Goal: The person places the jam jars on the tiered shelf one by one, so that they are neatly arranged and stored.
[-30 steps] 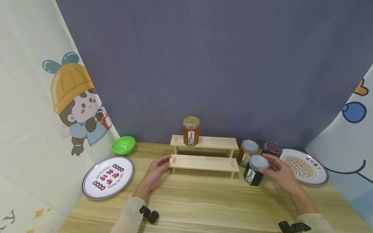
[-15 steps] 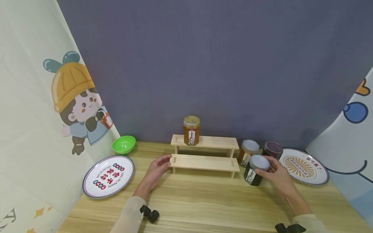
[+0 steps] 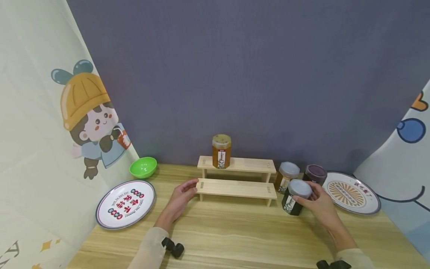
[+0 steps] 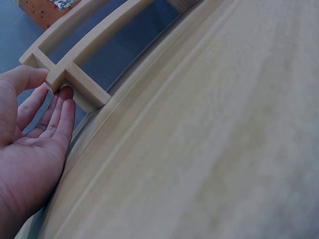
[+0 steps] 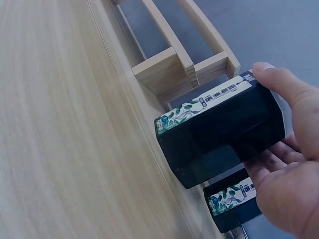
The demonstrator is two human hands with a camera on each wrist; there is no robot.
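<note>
Head view: holding the dark jar (image 3: 290, 204) clamped in the right-hand grip (image 3: 320, 209), thumb on the near side, fingers around the far side, lid up, just right of the lower shelf (image 3: 236, 188). Not making out for sure any base contact with the tabletop (image 3: 235, 233). Pinching the left end of the lower shelf with the left-hand grip (image 3: 180, 198); seeing thumb above and fingertips beneath in the left wrist view. On progress: counting one yellow-lidded jar (image 3: 221, 154) standing on the upper shelf (image 3: 250, 164), toward its left end; reading that as the done part. Counting three jars off the shelves: the dark one in hand, a white-lidded amber jar (image 3: 283, 182) just beside the shelves' right side, and a purple-lidded jar (image 3: 315, 173) near the right plate (image 3: 368, 198). Not seeing any jar on the lower shelf. Judging by shelved versus loose jars, sitting at roughly one of four, with most of the work remaining.
</note>
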